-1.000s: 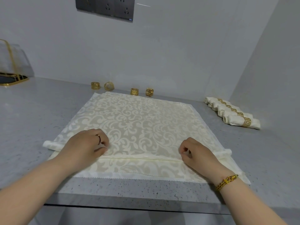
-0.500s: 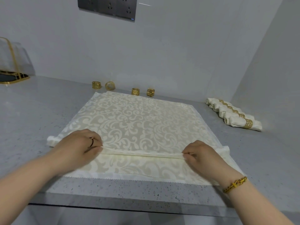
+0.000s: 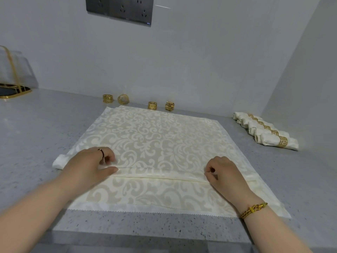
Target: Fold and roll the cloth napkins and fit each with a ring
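The grey speckled worktop (image 3: 127, 227) runs across the near edge, and both forearms reach over it. A gold bracelet (image 3: 253, 209) sits on the right wrist.

A cream napkin (image 3: 155, 136) with a pale leaf pattern lies spread flat on the worktop, its zigzag-cut hem nearest the person. Partway up from that hem, part of the cloth is rolled into a narrow tube that runs side to side across the napkin; the roll's left end (image 3: 59, 161) sticks out past the left hand.

The left hand (image 3: 91, 167) lies over the roll near its left end. Its fingers are curled over the top and its thumb is stretched along the near side, so it grips the roll. A thin dark finger ring (image 3: 101, 152) shows on it. The right hand (image 3: 224, 172) is on the roll near its right end, fingers curled in and pinching the cloth.

Beyond the napkin's far hem, four gold napkin rings (image 3: 152, 105) stand in a loose line at the foot of the wall. To the far right, finished rolled napkins (image 3: 277, 141) lie side by side, each with a gold ring round it.

At the far left stands a clear holder with gold trim (image 3: 12, 77). A dark socket panel (image 3: 119, 9) is on the wall.
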